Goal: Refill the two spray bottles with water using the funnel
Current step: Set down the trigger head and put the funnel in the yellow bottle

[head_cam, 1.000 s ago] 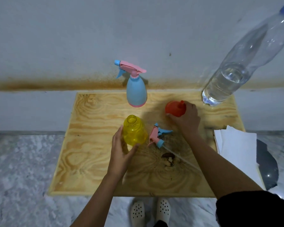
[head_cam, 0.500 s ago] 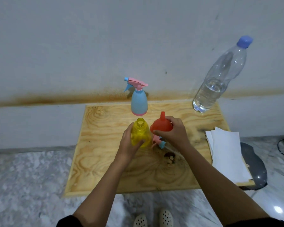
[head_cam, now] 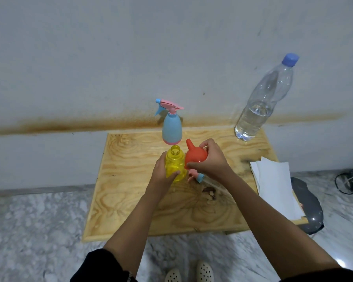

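Beside yellow bottle (head_cam: pixel 175 166), hand-held funnel (head_cam: pixel 195 156).

Blue spray bottle (head_cam: pixel 171 127) crowds the yellow bottle's (head_cam: pixel 174 165) far side.

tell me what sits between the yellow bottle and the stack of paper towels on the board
In the head view, the right hand holding the red funnel and the detached pink spray head lie between the yellow bottle and the paper towels.

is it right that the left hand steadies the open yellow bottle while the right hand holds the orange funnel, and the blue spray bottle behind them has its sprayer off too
Not quite. In the head view the blue spray bottle still has its pink sprayer screwed on. The rest holds: the left hand steadies the open yellow bottle and the right hand holds the orange funnel.
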`<state>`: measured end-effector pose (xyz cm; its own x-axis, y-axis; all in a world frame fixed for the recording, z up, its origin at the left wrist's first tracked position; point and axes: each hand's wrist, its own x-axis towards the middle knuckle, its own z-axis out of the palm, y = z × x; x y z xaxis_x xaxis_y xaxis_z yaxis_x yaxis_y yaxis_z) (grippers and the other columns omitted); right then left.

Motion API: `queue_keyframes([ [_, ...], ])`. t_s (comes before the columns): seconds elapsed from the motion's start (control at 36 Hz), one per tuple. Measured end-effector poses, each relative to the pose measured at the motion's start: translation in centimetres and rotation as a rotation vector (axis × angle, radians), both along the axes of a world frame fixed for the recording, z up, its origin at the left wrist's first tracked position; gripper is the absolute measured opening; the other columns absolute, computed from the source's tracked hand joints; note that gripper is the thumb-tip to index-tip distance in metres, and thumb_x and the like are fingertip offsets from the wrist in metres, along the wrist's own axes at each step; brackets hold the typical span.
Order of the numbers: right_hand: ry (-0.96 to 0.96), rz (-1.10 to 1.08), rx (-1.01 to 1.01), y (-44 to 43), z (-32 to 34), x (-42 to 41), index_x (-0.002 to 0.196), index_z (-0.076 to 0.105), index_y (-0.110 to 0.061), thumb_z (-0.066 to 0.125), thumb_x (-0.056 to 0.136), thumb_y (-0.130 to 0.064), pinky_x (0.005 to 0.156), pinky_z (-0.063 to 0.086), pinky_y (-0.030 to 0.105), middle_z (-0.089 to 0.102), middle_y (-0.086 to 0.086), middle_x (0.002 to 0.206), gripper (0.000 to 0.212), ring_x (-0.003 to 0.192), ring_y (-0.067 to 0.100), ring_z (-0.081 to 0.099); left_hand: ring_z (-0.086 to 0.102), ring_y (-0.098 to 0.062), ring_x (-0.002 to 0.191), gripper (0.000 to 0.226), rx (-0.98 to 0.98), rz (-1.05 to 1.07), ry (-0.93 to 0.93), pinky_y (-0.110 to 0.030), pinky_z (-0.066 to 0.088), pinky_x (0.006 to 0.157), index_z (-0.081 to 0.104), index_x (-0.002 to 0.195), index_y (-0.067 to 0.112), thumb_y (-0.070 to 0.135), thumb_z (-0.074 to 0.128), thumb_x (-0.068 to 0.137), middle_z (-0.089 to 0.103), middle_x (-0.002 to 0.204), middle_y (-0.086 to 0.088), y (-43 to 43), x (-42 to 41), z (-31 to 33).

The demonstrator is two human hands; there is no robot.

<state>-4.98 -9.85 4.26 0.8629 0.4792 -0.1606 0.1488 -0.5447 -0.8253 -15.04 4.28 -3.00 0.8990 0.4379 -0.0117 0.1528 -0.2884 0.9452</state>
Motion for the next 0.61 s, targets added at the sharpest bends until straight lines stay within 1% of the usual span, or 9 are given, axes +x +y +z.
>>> queue_keyframes([
  [0.11, -0.031, 0.023, 0.021, 0.0, 0.5, -0.2, 0.100, 0.042, -0.028, 0.086, 0.056, -0.031, 0.053, 0.037, 0.016, 0.045, -0.001, 0.107, 0.062, 0.093, 0.016, 0.047, 0.053, -0.019, 0.113, 0.072, 0.008, 0.002, 0.006, -0.048, 0.047, 0.094, 0.041, 0.134, 0.023, 0.052, 0.065, 0.073, 0.055, 0.123, -0.002, 0.0, -0.1, 0.1],
  [0.19, -0.069, 0.059, 0.041, -0.2, 1.0, -0.1, 0.101, 0.046, -0.029, 0.084, 0.060, -0.029, 0.056, 0.035, 0.011, 0.043, -0.002, 0.109, 0.056, 0.093, 0.014, 0.044, 0.053, -0.020, 0.115, 0.072, -0.003, -0.008, 0.013, -0.049, 0.047, 0.095, 0.040, 0.137, 0.021, 0.048, 0.066, 0.075, 0.054, 0.125, -0.003, 0.0, -0.1, 0.1],
  [0.28, -0.089, 0.104, 0.025, -0.1, 1.7, -0.1, 0.107, 0.051, -0.027, 0.083, 0.061, -0.026, 0.059, 0.035, 0.009, 0.037, -0.002, 0.110, 0.057, 0.097, 0.015, 0.042, 0.054, -0.017, 0.112, 0.072, -0.011, -0.003, -0.001, -0.044, 0.049, 0.094, 0.041, 0.135, 0.021, 0.051, 0.065, 0.074, 0.055, 0.122, -0.001, -0.1, -0.1, 0.3],
  [0.33, -0.105, 0.145, -0.009, 0.1, 2.2, 0.0, 0.112, 0.053, -0.026, 0.082, 0.060, -0.025, 0.062, 0.035, 0.010, 0.036, -0.002, 0.110, 0.060, 0.100, 0.015, 0.042, 0.056, -0.013, 0.110, 0.067, -0.025, -0.010, -0.017, -0.038, 0.050, 0.092, 0.043, 0.133, 0.024, 0.049, 0.065, 0.074, 0.057, 0.120, 0.000, -0.2, -0.2, 0.5],
  [0.39, -0.137, 0.197, -0.065, 0.4, 2.7, 0.0, 0.115, 0.051, -0.029, 0.081, 0.060, -0.028, 0.067, 0.040, 0.015, 0.036, -0.003, 0.111, 0.062, 0.102, 0.016, 0.042, 0.058, -0.011, 0.108, 0.058, -0.042, -0.018, -0.029, -0.036, 0.051, 0.090, 0.044, 0.130, 0.026, 0.040, 0.067, 0.078, 0.058, 0.118, 0.001, -0.3, -0.2, 0.6],
  [0.44, -0.186, 0.238, -0.131, 0.7, 3.2, 0.0, 0.115, 0.046, -0.032, 0.080, 0.059, -0.032, 0.078, 0.046, 0.027, 0.037, -0.005, 0.112, 0.064, 0.104, 0.018, 0.042, 0.058, -0.011, 0.108, 0.056, -0.037, -0.015, -0.026, -0.036, 0.050, 0.091, 0.044, 0.130, 0.025, 0.033, 0.068, 0.080, 0.059, 0.118, 0.001, -0.3, -0.1, 0.6],
  [0.5, -0.251, 0.261, -0.188, 1.1, 3.7, 0.0, 0.114, 0.040, -0.031, 0.078, 0.058, -0.036, 0.085, 0.046, 0.036, 0.038, -0.006, 0.111, 0.068, 0.104, 0.017, 0.040, 0.057, -0.008, 0.107, 0.053, -0.022, -0.009, -0.020, -0.032, 0.049, 0.090, 0.044, 0.129, 0.029, 0.031, 0.066, 0.080, 0.059, 0.118, 0.003, -0.3, -0.2, 0.7],
  [0.56, -0.333, 0.281, -0.232, 1.4, 4.1, 0.0, 0.115, 0.036, -0.031, 0.077, 0.059, -0.040, 0.089, 0.041, 0.036, 0.040, -0.008, 0.112, 0.070, 0.102, 0.012, 0.036, 0.056, -0.005, 0.107, 0.052, -0.011, -0.005, -0.010, -0.030, 0.047, 0.088, 0.044, 0.126, 0.034, 0.030, 0.066, 0.080, 0.059, 0.116, 0.007, -0.3, -0.2, 1.0],
  [0.61, -0.411, 0.321, -0.268, 1.7, 4.4, 0.1, 0.115, 0.035, -0.030, 0.075, 0.060, -0.041, 0.088, 0.036, 0.035, 0.041, -0.006, 0.116, 0.069, 0.102, 0.012, 0.034, 0.055, -0.009, 0.110, 0.053, -0.010, -0.005, -0.002, -0.036, 0.047, 0.091, 0.044, 0.128, 0.031, 0.031, 0.065, 0.079, 0.058, 0.117, 0.006, -0.4, -0.3, 1.1],
])
